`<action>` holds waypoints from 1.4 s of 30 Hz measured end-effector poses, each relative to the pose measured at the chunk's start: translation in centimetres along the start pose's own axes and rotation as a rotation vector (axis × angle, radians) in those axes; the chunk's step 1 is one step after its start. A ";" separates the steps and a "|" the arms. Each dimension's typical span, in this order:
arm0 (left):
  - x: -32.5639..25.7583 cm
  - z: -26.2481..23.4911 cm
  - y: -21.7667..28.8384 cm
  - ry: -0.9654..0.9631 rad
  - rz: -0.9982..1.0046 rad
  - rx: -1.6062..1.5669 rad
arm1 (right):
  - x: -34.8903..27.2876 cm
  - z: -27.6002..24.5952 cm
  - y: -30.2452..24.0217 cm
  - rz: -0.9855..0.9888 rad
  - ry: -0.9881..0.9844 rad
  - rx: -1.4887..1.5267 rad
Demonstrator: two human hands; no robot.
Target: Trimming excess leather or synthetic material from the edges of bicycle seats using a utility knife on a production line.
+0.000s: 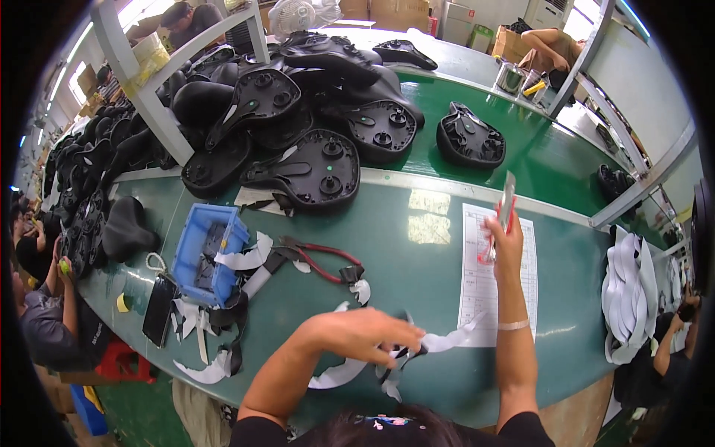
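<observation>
My right hand (507, 242) is raised over a printed paper sheet (527, 298). It is closed on a red-and-silver hand tool (508, 200), its flat silver end pointing up; the grip is partly hidden, so its exact kind is unclear. My left hand (365, 333) hovers near the table's front edge, fingers stretched to the right and thumb apart. Its fingertips are slightly blurred. Beside and beneath them lie curved white strips (450, 341) and black scraps; whether the fingertips touch any, I cannot tell. Red-handled pliers (328, 251) rest to the left of centre.
A blue bin (186, 257) holds dark pieces, with a black phone (159, 309) and scraps nearby. Black bicycle saddles (316, 171) are heaped at the back left; one saddle (471, 138) sits alone. A stack of white curved pieces (627, 290) is at right. Metal posts (153, 112) frame the bench.
</observation>
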State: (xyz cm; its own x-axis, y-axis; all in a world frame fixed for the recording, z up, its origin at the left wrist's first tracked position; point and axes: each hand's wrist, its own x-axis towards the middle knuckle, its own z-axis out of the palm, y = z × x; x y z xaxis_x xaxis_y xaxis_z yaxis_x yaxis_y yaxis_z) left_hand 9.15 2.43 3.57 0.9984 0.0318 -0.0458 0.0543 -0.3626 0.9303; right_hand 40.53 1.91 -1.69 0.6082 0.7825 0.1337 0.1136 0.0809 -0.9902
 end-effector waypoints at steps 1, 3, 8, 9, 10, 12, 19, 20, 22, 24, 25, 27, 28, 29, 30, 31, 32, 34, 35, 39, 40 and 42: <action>0.1 -1.0 0.2 0.081 -0.063 -0.213 | 2.6 1.5 -0.1 0.004 0.011 0.055; 1.0 0.0 -4.8 0.338 0.022 -0.407 | 8.5 3.1 2.2 0.073 -0.043 0.235; 4.4 0.8 -7.7 1.001 0.030 0.189 | 17.0 6.1 6.8 0.016 0.142 0.018; 4.2 0.8 -7.6 1.017 -0.051 0.102 | 16.8 6.8 6.7 0.023 0.143 0.022; 3.5 0.9 -8.2 1.037 -0.081 0.094 | 16.0 7.5 6.1 0.057 0.118 0.142; 3.3 1.0 -8.5 1.043 -0.051 0.038 | 13.6 7.3 4.9 0.073 0.074 0.361; 2.3 0.5 -9.4 1.087 0.157 -0.821 | -10.3 3.5 -0.9 0.381 -0.340 0.442; 2.2 0.3 -8.9 1.050 0.169 -0.943 | -13.3 2.4 -1.1 0.472 -0.390 0.339; 1.1 -0.3 -6.7 0.966 -0.018 -1.111 | -18.1 0.6 -1.5 0.450 -0.594 0.042; -1.1 0.4 -5.0 0.973 -0.250 -1.101 | -20.5 -0.6 -3.8 0.542 -0.718 0.001; -1.6 0.9 -4.2 0.985 -0.271 -1.113 | -21.0 -1.4 -4.4 0.538 -0.772 -0.062; -2.6 1.9 -2.6 1.085 -0.219 -0.884 | -21.6 -3.5 -5.3 0.394 -0.652 -0.178; -3.7 2.0 -3.2 1.048 -0.259 -0.871 | -21.9 -4.1 -5.5 0.223 -0.524 -0.290; -4.7 2.0 -3.1 1.043 -0.285 -0.812 | -21.8 -4.2 -5.4 0.235 -0.545 -0.284; -5.2 1.7 -2.5 0.997 -0.342 -0.773 | -21.5 -4.1 -5.3 -0.035 -0.510 -0.380; -5.4 1.1 -2.1 0.947 -0.390 -0.731 | -20.7 -3.9 -5.2 -0.315 -0.463 -0.471; -5.2 1.0 -1.4 0.955 -0.395 -0.737 | -20.0 -3.5 -5.5 -0.310 -0.474 -0.470; -4.4 0.6 -0.1 0.927 -0.403 -0.671 | -18.4 -2.7 -7.1 -0.677 -0.684 -0.762; -4.1 0.4 0.6 0.923 -0.399 -0.674 | -17.8 -2.3 -7.5 -0.676 -0.683 -0.768; -3.8 0.3 0.8 0.885 -0.481 -0.617 | -17.7 -2.0 -6.7 -0.744 -0.837 -1.086; -4.0 0.4 0.5 0.922 -0.504 -0.608 | -19.2 -2.5 -6.0 -0.609 -0.823 -1.119; -5.1 1.5 -0.5 1.020 -0.490 -0.641 | -22.8 -2.7 -5.0 -0.404 -0.790 -1.064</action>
State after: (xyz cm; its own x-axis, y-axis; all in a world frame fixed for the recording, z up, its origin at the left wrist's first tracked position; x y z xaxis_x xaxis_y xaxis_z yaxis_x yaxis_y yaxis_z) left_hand 4.07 1.02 2.74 0.4015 0.8255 -0.3966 0.1099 0.3865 0.9157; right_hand 28.23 -18.03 0.27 -0.1709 0.9852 -0.0107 0.9293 0.1576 -0.3341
